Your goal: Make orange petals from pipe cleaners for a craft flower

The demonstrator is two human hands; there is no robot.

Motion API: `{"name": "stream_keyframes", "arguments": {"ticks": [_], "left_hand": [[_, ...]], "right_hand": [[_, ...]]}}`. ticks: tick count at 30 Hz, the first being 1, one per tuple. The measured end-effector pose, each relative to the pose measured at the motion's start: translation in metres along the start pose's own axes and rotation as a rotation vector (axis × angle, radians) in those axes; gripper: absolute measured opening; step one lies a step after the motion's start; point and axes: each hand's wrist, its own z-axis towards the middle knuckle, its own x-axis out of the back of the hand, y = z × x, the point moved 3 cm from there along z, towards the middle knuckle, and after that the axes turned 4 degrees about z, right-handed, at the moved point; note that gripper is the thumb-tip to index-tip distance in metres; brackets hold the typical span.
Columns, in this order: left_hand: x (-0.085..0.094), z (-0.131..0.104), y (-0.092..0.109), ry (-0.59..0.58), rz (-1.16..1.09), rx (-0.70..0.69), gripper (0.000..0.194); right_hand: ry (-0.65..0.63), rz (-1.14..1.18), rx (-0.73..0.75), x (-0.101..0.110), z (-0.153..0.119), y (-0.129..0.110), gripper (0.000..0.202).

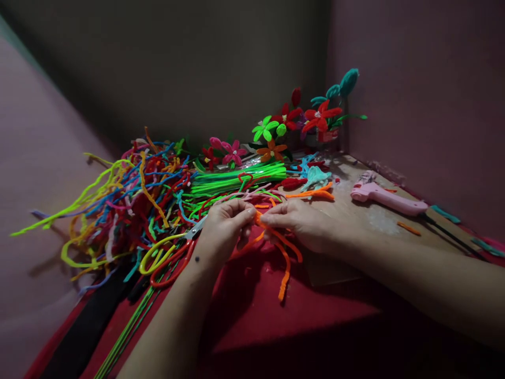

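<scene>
Orange pipe cleaners (pixel 284 273) are pinched between both hands, joined at the middle with several loose ends fanning out and down. My left hand (pixel 231 221) grips them from the left, thumb against forefinger. From the right, my right hand (pixel 298 223) pinches the same bunch, its fingertips almost meeting the left thumb. Just left of my left wrist lie scissors (pixel 169 255) with yellow and red-orange handles, their blades partly behind the hand. Beyond the hands sits a bundle of green pipe cleaners (pixel 236 180). The exact join of the orange pieces is mostly covered by fingers.
A tangled heap of coloured pipe cleaners (pixel 134 200) fills the left. A pink glue gun (pixel 389 200) rests on a board (pixel 343 210) at right. Finished pipe-cleaner flowers (pixel 272 150) stand at the back near the walls. Green stems (pixel 130 326) lie on the red cloth (pixel 252 321).
</scene>
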Motion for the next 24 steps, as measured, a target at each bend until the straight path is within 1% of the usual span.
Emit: {"name": "stream_keyframes", "arguments": {"ticks": [2, 5, 7, 9, 11, 14, 16, 18, 20, 21, 22, 24], "left_hand": [[0.004, 0.000, -0.001, -0.037, -0.062, -0.004, 0.015], [0.005, -0.001, -0.001, -0.039, -0.090, -0.011, 0.015], [0.004, -0.002, 0.000, -0.001, -0.062, -0.024, 0.016], [0.002, -0.002, 0.001, 0.037, -0.037, -0.034, 0.016], [0.001, -0.002, 0.000, 0.046, -0.047, -0.032, 0.016], [0.002, -0.001, -0.002, -0.014, -0.104, -0.034, 0.015], [0.001, -0.001, -0.003, -0.072, -0.137, -0.029, 0.016], [0.000, -0.002, -0.003, -0.086, -0.159, -0.018, 0.016], [-0.003, -0.002, -0.002, -0.039, -0.172, -0.012, 0.017], [-0.004, -0.003, -0.002, 0.000, -0.170, -0.009, 0.017], [-0.006, -0.003, -0.002, 0.041, -0.163, -0.001, 0.018], [-0.009, -0.003, -0.004, 0.111, -0.162, 0.020, 0.018]], "right_hand": [[-0.069, 0.120, -0.009, 0.000, 0.001, 0.002, 0.019], [-0.099, 0.209, -0.045, 0.000, 0.003, 0.007, 0.015], [-0.081, 0.190, -0.053, 0.000, 0.004, 0.008, 0.013], [-0.046, 0.122, -0.053, 0.001, 0.004, 0.008, 0.011], [-0.016, 0.045, -0.049, 0.001, 0.003, 0.006, 0.012], [0.010, 0.012, -0.040, 0.001, 0.002, 0.004, 0.013], [-0.017, 0.059, -0.047, 0.001, 0.002, 0.003, 0.010], [-0.060, 0.094, -0.055, 0.000, 0.001, 0.002, 0.009], [-0.075, 0.074, -0.067, 0.000, 0.001, 0.002, 0.010], [-0.051, 0.031, -0.057, 0.001, 0.001, 0.002, 0.011], [-0.008, -0.033, -0.021, 0.002, 0.001, 0.002, 0.012], [0.098, -0.186, 0.122, 0.005, 0.001, 0.000, 0.016]]}}
